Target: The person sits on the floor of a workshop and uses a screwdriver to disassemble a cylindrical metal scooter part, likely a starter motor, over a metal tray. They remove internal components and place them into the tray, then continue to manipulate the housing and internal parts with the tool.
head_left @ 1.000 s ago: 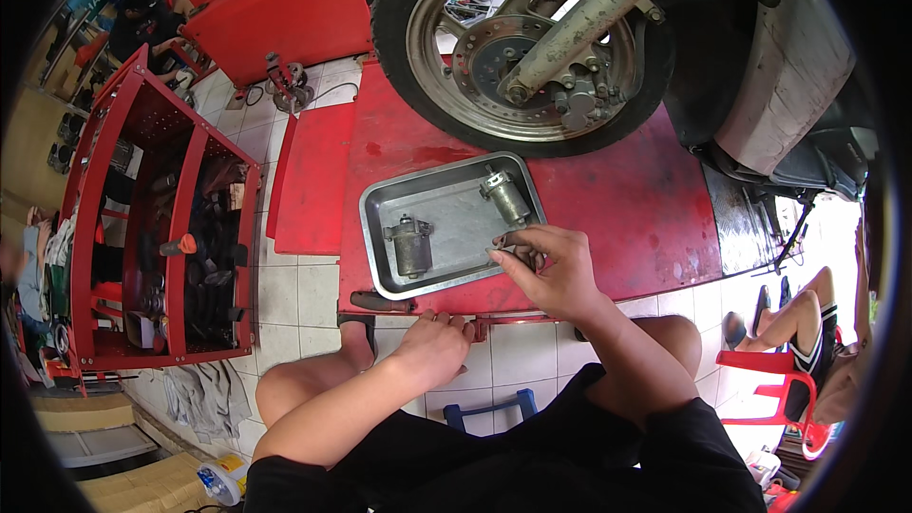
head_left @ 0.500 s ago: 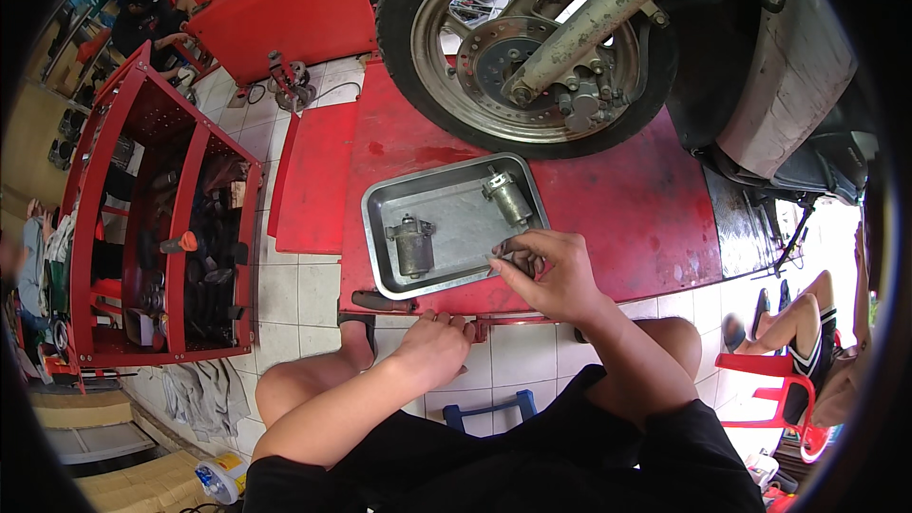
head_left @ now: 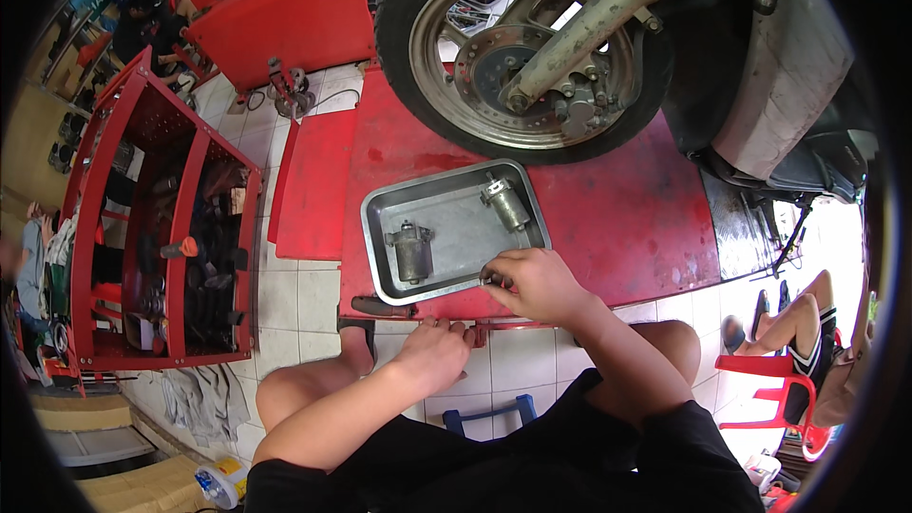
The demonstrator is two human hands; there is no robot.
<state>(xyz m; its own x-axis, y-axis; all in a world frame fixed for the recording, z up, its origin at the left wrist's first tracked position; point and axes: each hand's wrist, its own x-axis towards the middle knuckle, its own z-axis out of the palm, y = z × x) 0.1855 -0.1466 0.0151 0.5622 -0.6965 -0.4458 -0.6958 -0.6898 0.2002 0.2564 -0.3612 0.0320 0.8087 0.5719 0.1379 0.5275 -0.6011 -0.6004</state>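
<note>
A metal tray [head_left: 375, 256] on the red platform [head_left: 636, 218] holds two starter motors. One grey, grimy starter motor [head_left: 412, 255] stands toward the tray's left. The shinier starter motor [head_left: 504, 204] leans in the far right corner. My right hand [head_left: 537, 285] is closed at the tray's near rim, thumb and forefinger pinching around it; the fingertips look dark. By the platform's front edge, my left hand [head_left: 435, 353] has its fingers curled, and what they close on is hidden. A dark, handle-like object [head_left: 382, 308] lies left of it, against the tray.
A motorbike's front wheel [head_left: 527, 57] stands just beyond the tray. To the left is a red tool cart [head_left: 176, 228] full of parts, with a red machine [head_left: 285, 19] behind it. A blue stool [head_left: 489, 415] is between my legs. A person sits on a red chair [head_left: 784, 375] at right.
My right hand has come down and slightly nearer, from a pinch above the tray to its near rim. The left hand stays almost where it was.
</note>
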